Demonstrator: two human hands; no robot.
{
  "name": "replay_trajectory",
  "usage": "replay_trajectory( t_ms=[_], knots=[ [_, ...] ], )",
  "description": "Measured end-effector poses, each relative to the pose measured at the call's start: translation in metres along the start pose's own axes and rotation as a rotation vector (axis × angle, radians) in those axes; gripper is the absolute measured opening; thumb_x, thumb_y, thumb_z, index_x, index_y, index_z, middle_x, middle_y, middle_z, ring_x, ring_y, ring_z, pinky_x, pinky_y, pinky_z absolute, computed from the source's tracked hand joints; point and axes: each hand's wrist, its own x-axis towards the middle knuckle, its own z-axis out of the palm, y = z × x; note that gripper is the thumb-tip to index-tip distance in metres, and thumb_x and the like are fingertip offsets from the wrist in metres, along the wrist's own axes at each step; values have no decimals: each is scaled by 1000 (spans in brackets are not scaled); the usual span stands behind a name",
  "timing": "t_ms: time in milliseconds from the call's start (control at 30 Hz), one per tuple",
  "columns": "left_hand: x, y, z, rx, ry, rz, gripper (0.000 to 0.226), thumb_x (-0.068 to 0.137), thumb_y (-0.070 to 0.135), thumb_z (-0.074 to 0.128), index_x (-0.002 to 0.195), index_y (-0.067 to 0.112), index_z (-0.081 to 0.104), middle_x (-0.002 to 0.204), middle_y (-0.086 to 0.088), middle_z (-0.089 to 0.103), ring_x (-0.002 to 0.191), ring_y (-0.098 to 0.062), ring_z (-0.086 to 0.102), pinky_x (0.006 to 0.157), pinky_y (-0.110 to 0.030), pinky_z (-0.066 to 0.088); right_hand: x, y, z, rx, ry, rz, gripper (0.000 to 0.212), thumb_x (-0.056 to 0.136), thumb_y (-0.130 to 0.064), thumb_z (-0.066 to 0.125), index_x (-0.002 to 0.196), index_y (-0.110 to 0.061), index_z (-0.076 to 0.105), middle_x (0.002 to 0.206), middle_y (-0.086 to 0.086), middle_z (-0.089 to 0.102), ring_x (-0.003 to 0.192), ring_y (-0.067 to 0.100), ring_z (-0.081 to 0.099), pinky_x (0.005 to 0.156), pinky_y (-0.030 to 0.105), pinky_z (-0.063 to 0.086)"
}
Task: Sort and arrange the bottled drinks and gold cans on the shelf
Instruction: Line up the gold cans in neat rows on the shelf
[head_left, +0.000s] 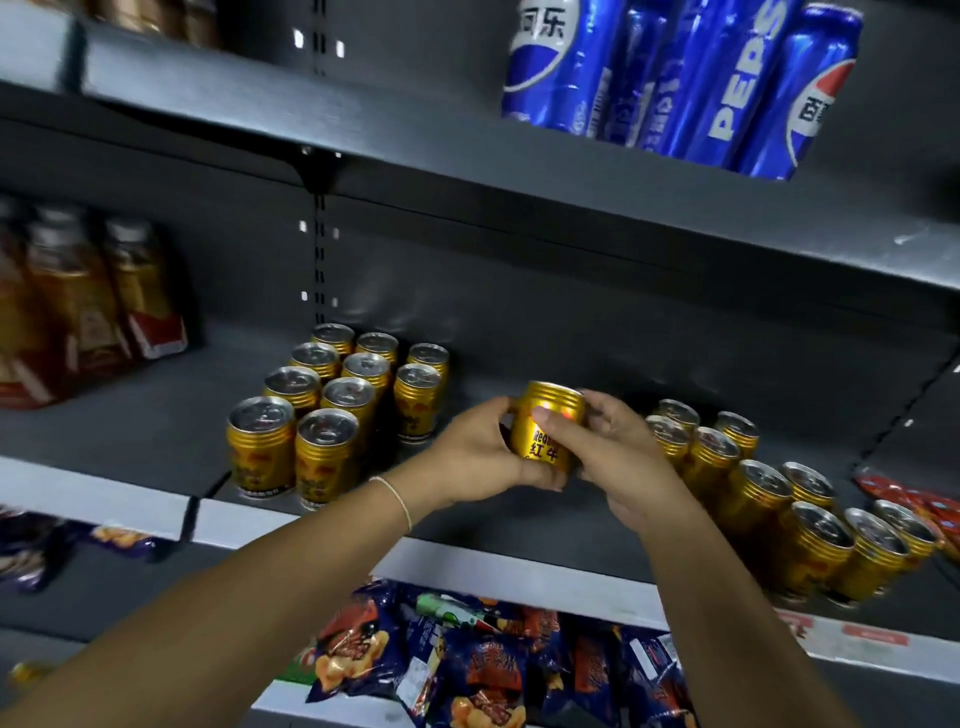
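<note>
Nearest the camera, a lower shelf carried a heap of dark blue snack bags (467, 670), lying loosely over one another. Above them ran the pale front strip (519, 571) of the middle shelf (130, 421), a dark grey metal board. Both forearms reached up over that strip, the left wrist wearing a thin band (397, 499). The left hand (478, 457) and the right hand (618, 457) were both curled round one gold can (545, 434), held tilted just above the board in the gap between two groups of cans; the right thumb lay across its label. To the left stood a group of gold cans (332, 405), upright in close rows. To the right stood a second group of gold cans (779, 504), running in a slanted double line toward the shelf edge, with red packets (924, 504) just beyond them. At the far left of the same board were brown bottles (83, 306), blurred. Behind all of it rose a dark slotted back panel (519, 291). The upper shelf (415, 161) held tall blue cans (675, 78), packed together.
</note>
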Motion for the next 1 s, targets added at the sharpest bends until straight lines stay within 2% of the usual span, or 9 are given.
replay_trajectory(
  t_ms=[133, 233, 367, 433, 600, 667, 767, 900, 1000],
  knots=[
    [-11, -1, -33, 101, -46, 15, 58, 54, 38, 91, 100, 37, 57, 94, 15, 70, 85, 3, 66, 81, -24, 55, -4, 2, 36, 32, -94, 41, 51, 71, -26, 86, 116, -18, 63, 102, 0, 76, 95, 15, 73, 80, 35, 60],
    [-20, -1, -64, 325, -177, 30, 44, 65, 42, 84, 94, 44, 52, 93, 20, 64, 86, 4, 62, 72, -15, 47, -3, 13, 61, 120, -63, 48, 54, 65, -22, 87, 114, -13, 65, 103, 4, 76, 99, 21, 72, 89, 41, 57],
    [-23, -9, -110, 606, -100, 64, 47, 84, 27, 67, 129, 27, 55, 124, 4, 63, 116, -18, 58, 95, -35, 50, 6, 40, 98, 131, -12, -12, 49, 68, -8, 87, 111, -19, 65, 103, -1, 76, 98, 17, 72, 81, 29, 56],
    [-24, -15, -129, 699, -7, 101, 53, 85, 14, 57, 137, 20, 53, 133, -5, 60, 123, -25, 54, 100, -35, 47, 14, 55, 116, 71, 24, -36, 50, 69, -4, 87, 108, -27, 65, 102, -5, 75, 97, 13, 71, 84, 32, 56],
    [-24, -43, -152, 860, -36, 46, 28, 88, 18, 49, 114, 13, 59, 117, -13, 62, 105, -31, 58, 81, -34, 49, 28, 85, 150, -67, 70, -79, 64, 63, -15, 88, 115, -34, 57, 110, -13, 71, 100, 4, 68, 96, 40, 54],
    [-24, -52, -154, 873, -69, 37, 25, 91, 24, 46, 110, 13, 59, 120, -12, 61, 108, -31, 57, 88, -41, 50, 30, 93, 159, -78, 89, -83, 71, 57, -25, 88, 117, -36, 52, 115, -11, 69, 105, 5, 66, 99, 42, 53],
    [-23, -62, -154, 888, -87, 85, 36, 97, 29, 41, 123, 11, 57, 134, -11, 55, 124, -28, 48, 103, -42, 43, 33, 102, 165, -94, 104, -95, 79, 50, -35, 87, 119, -32, 49, 117, -7, 67, 108, 10, 66, 98, 47, 52],
    [-24, -69, -151, 907, -80, 147, 45, 101, 34, 36, 135, 10, 51, 144, -11, 48, 133, -25, 41, 112, -33, 26, 32, 103, 167, -182, 138, -138, 68, 58, -33, 89, 113, -44, 50, 117, -9, 67, 107, 10, 66, 97, 45, 54],
    [-24, -71, -150, 934, -103, 156, 53, 102, 39, 30, 145, 11, 41, 153, -9, 38, 142, -23, 30, 118, -32, 12, 29, 103, 167, -261, 200, -170, 66, 65, -27, 91, 120, -35, 55, 117, -3, 66, 103, 12, 67, 92, 42, 56]
  ],
)
